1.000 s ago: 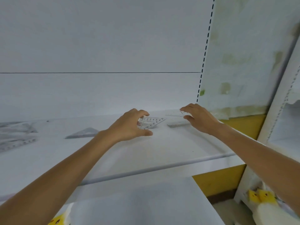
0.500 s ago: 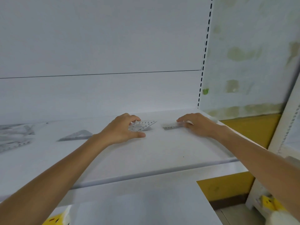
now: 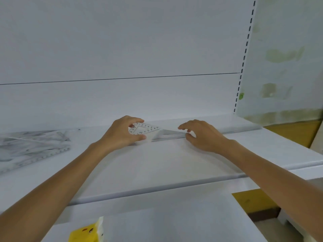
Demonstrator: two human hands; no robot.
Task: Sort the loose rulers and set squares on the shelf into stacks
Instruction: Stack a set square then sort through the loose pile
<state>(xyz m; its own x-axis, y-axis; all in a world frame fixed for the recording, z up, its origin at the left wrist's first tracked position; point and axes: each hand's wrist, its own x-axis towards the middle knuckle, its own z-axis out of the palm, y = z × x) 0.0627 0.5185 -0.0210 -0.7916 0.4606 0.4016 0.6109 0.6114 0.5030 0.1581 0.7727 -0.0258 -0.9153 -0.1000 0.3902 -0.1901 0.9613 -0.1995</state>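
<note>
Watching the head view, I saw that the gap between the two pieces had closed. Half a second earlier the small set square (image 3: 146, 131) and the clear piece (image 3: 167, 135) lay apart on the shelf (image 3: 157, 163); now their ends met, or overlapped, in the middle of the far part of the shelf. I judged that the pair was being brought together to start or feed a stack, with the sorting far from done, since a loose pile of rulers and set squares (image 3: 33, 147) waited well apart at the far left.

My left hand (image 3: 120, 135) reached forward with the wrist low, its fingers curled over the numbered set square's far corner and the thumb pressed on its near edge, pinching it. My right hand (image 3: 206, 137) came in from the right, palm down and arched; thumb and a curled finger seemed to nip the right end of the clear piece, the other fingers lifted and slightly spread. Whether that piece was a ruler or a long set square I could not tell.
</note>
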